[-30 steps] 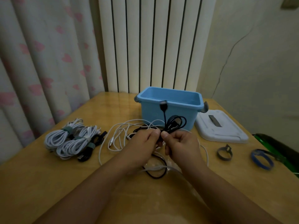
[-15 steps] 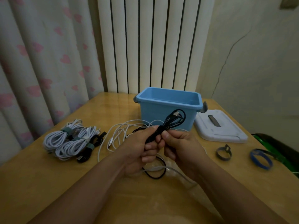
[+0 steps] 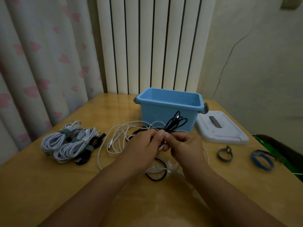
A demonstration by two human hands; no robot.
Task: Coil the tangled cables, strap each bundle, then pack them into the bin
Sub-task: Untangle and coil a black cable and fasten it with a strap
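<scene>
My left hand (image 3: 142, 149) and my right hand (image 3: 183, 147) meet at the table's middle, both pinching a black cable (image 3: 175, 124) whose gathered loops fan up in front of the blue bin (image 3: 168, 110). More of that black cable loops on the table under my wrists. Loose white cables (image 3: 118, 136) sprawl to the left of my hands. Strapped white and black bundles (image 3: 68, 143) lie at the far left. A grey strap (image 3: 225, 154) and a blue strap (image 3: 262, 161) lie on the right.
The bin's white lid (image 3: 219, 128) lies flat right of the bin. The wooden table (image 3: 41, 185) ends close to the curtain on the left and a wall behind. A dark green object (image 3: 282, 149) sits off the right edge.
The black cable's plug end, which stood up over the bin a second ago, is now folded into the loops. Both hands shifted slightly while gathering the loops tighter.
</scene>
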